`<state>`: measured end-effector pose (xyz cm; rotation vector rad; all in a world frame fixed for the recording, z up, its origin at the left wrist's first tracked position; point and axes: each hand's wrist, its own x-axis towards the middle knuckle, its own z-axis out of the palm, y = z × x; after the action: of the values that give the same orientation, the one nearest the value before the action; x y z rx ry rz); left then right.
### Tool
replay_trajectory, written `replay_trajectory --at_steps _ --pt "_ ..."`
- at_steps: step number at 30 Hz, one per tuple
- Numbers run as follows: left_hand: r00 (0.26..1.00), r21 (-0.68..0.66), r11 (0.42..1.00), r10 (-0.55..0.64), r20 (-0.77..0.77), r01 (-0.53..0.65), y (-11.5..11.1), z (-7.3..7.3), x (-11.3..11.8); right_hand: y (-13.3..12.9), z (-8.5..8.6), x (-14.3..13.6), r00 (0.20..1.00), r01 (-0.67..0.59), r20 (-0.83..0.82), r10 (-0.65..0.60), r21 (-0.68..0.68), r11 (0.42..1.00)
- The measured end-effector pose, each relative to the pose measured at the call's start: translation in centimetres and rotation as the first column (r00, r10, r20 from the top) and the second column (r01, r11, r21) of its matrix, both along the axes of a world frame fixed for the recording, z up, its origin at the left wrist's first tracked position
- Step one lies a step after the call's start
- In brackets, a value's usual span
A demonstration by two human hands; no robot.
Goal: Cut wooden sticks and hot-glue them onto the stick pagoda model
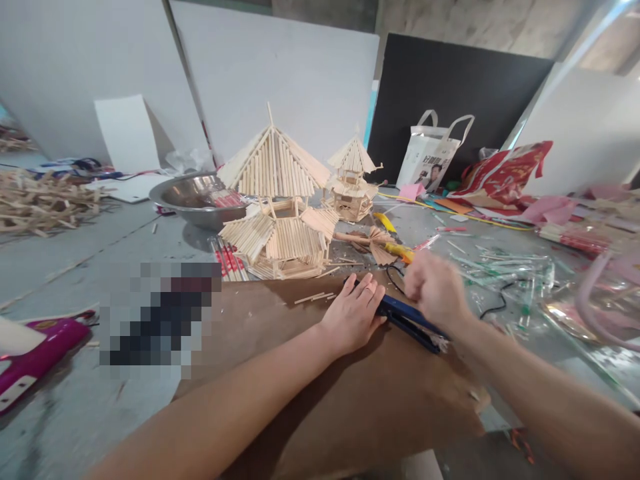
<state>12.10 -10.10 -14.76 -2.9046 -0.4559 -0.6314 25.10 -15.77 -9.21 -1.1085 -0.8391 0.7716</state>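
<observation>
1. Our left hand [356,312] lies palm down, fingers nearly straight, across the left end of a blue hinged tool [409,312].
2. The tool extends rightward over a brown sheet [370,413].
3. Our right hand [436,285], blurred, curls into a fist just beside it.

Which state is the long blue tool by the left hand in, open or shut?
Open: the blue tool shows its two bars apart at its near right end. The left hand partly covers its other end.
</observation>
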Motion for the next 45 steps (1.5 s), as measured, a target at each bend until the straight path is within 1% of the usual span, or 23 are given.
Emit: replay_trajectory --at_steps 2,4,6,9,11,12,14,15,16,17,19,21,23,25,27,31,33,35,37,39,42,43,45 --pt "1.0 0.002 1.0 -0.01 -0.017 0.01 -0.1 0.0 0.1 0.2 -1.9 0.0 0.999 -0.01 -0.038 0.007 -0.088 0.996" --pt "1.0 0.005 1.0 -0.012 -0.026 0.012 -0.2 0.0 0.2 0.2 -3.6 0.0 0.999 -0.011 -0.047 0.007 -0.092 0.996" --pt "1.0 0.007 1.0 -0.005 -0.029 0.005 -0.3 0.0 0.2 0.2 -4.4 0.1 0.999 -0.03 -0.045 0.026 -0.084 0.996" --pt "0.999 0.008 1.0 0.001 -0.035 -0.001 -0.4 0.1 0.1 0.0 -4.0 0.2 0.999 -0.031 0.033 0.034 -0.077 0.997" --pt "1.0 0.01 1.0 0.017 -0.027 -0.016 -0.4 0.2 0.0 -0.1 -3.1 0.4 0.968 0.031 0.25 -0.011 -0.078 0.996" --pt "0.999 0.009 1.0 0.029 -0.019 -0.029 -0.5 0.2 0.0 -0.2 -2.6 0.4 0.914 0.07 0.405 -0.027 -0.091 0.993" --pt "0.999 0.004 0.999 0.054 -0.007 -0.054 -0.5 0.4 -0.1 -0.2 -1.9 0.5 0.729 0.152 0.685 -0.001 -0.16 0.975" --pt "0.998 0.001 0.998 0.062 -0.005 -0.062 -0.5 0.7 -0.2 -0.1 -1.6 0.5 0.635 0.184 0.77 0.054 -0.219 0.958" --pt "0.998 0.001 0.998 0.066 -0.006 -0.066 -0.5 1.0 -0.3 -0.1 -1.4 0.5 0.566 0.206 0.816 0.119 -0.28 0.937" --pt "0.997 0.003 0.997 0.072 -0.007 -0.072 -0.4 1.5 -0.5 0.0 -1.3 0.5 0.52 0.219 0.834 0.182 -0.337 0.916" --pt "0.994 0.008 0.994 0.105 -0.014 -0.105 -0.3 2.7 -1.2 0.1 -1.3 0.4 0.458 0.228 0.842 0.284 -0.42 0.879" --pt "0.98 -0.01 0.981 0.193 -0.044 -0.194 -0.1 4.0 -2.0 0.2 -1.6 0.3 0.4 0.221 0.842 0.361 -0.471 0.854" --pt "0.939 -0.075 0.944 0.307 -0.152 -0.321 0.0 5.0 -2.7 0.1 -2.0 0.2 0.346 0.211 0.843 0.411 -0.497 0.842" --pt "0.886 -0.14 0.902 0.355 -0.297 -0.409 0.1 5.4 -3.3 0.1 -2.4 0.2 0.307 0.202 0.849 0.43 -0.5 0.842" --pt "0.852 -0.167 0.885 0.343 -0.396 -0.434 0.3 5.2 -3.5 0.1 -2.8 0.3 0.289 0.209 0.861 0.419 -0.484 0.85" --pt "0.828 -0.18 0.888 0.299 -0.474 -0.424 1.3 4.6 -3.6 0.3 -3.2 0.7 0.293 0.232 0.854 0.431 -0.5 0.834" --pt "0.826 -0.232 0.879 0.259 -0.5 -0.416 2.1 4.9 -3.8 0.3 -3.1 0.9 0.29 0.233 0.845 0.45 -0.519 0.823" --pt "0.841 -0.324 0.855 0.209 -0.499 -0.405 2.8 5.6 -4.1 0.3 -2.9 1.0 0.257 0.233 0.841 0.476 -0.532 0.814" --pt "0.855 -0.418 0.815 0.171 -0.489 -0.402 3.5 6.4 -4.5 0.0 -2.4 0.6 0.188 0.276 0.849 0.494 -0.528 0.803" --pt "0.86 -0.489 0.774 0.136 -0.492 -0.402 4.2 7.1 -4.9 -0.6 -2.0 -0.3 0.093 0.353 0.863 0.497 -0.496 0.794" --pt "0.861 -0.565 0.716 0.1 -0.499 -0.41 5.0 7.5 -5.3 -1.6 -1.9 -2.2 -0.053 0.431 0.858 0.511 -0.441 0.787" --pt "0.869 -0.577 0.71 0.101 -0.484 -0.404 5.2 7.5 -5.3 -2.0 -2.1 -2.9 -0.1 0.437 0.85 0.518 -0.43 0.79" --pt "0.904 -0.578 0.731 0.126 -0.408 -0.362 5.4 7.1 -5.2 -2.5 -2.7 -3.8 -0.187 0.428 0.838 0.512 -0.399 0.811"
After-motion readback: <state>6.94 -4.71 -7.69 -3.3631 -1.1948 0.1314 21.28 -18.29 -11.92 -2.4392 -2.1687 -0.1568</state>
